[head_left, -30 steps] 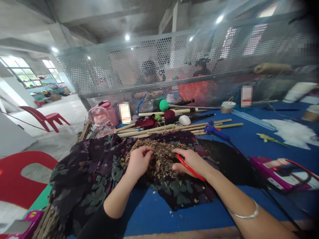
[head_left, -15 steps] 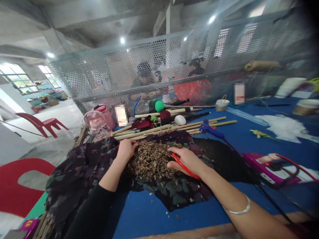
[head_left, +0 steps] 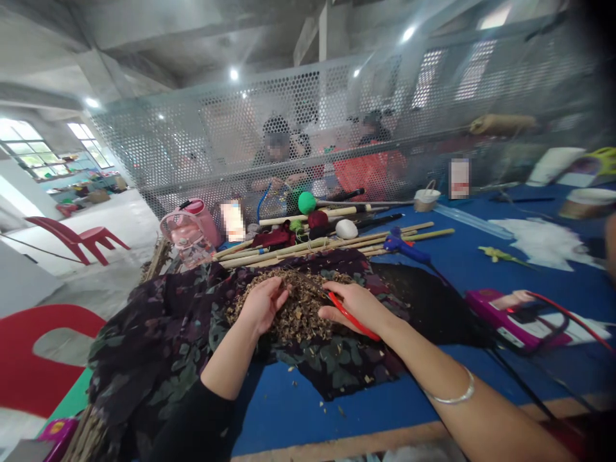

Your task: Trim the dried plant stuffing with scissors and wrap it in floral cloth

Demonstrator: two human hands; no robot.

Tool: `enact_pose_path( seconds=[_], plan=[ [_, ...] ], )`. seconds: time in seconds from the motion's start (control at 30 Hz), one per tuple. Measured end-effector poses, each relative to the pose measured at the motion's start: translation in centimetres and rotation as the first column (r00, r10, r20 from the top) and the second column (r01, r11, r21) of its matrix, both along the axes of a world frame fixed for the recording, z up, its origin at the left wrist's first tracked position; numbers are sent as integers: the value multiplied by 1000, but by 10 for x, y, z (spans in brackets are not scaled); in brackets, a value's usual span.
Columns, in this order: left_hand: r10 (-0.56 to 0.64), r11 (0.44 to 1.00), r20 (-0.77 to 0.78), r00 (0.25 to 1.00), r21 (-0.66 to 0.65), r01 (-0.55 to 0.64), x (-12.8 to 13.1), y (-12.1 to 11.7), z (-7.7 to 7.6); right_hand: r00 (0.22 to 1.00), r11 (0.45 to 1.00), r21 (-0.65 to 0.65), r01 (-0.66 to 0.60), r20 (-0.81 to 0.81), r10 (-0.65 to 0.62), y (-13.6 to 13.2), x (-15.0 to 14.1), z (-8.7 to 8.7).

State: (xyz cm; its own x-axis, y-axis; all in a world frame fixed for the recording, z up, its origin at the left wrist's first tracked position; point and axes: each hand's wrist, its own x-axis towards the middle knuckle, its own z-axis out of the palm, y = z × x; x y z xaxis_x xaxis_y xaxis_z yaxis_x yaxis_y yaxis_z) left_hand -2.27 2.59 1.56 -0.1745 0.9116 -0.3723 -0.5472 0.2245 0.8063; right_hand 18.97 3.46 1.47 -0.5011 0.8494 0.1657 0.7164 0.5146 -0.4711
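A heap of dry brown plant bits [head_left: 305, 314] lies on dark floral cloth [head_left: 332, 369] spread over the blue table. My right hand [head_left: 356, 308] grips red-handled scissors [head_left: 353, 323], their dark blades reaching over the heap toward the upper left. Over the left part of the heap is my left hand [head_left: 264, 305], its fingers curled in toward the thumb. Whatever may be between those fingertips is too small to make out. Both hands are bare, and a silver bangle [head_left: 457, 393] circles my right forearm.
Behind the heap lie several wooden sticks [head_left: 289, 256], a green ball [head_left: 307, 203], a white ball [head_left: 346, 228] and a blue glue gun [head_left: 407, 249]. A pink bag [head_left: 190, 228] stands at left, a purple device [head_left: 510, 317] with cables at right. Two people sit beyond the perforated screen [head_left: 216, 128].
My left hand has moved right and nearer over the heap, from its upper left edge. The scissors stay in my right hand with little movement. The view has shifted slightly.
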Motion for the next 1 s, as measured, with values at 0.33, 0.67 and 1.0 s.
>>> enact_pose_path(
  seconds=[0.33, 0.67, 1.0],
  plan=[
    [85, 995, 204, 975, 39, -95, 7, -10, 1, 998, 996, 83, -45, -29, 47, -3, -7, -10],
    [-49, 997, 69, 996, 67, 44, 13, -19, 0, 998, 998, 63, 24, 64, -28, -11, -15, 2],
    [-50, 994, 49, 998, 103, 45, 15, -25, 2, 984, 987, 115, 110, 130, -124, -9, -14, 1]
  ],
)
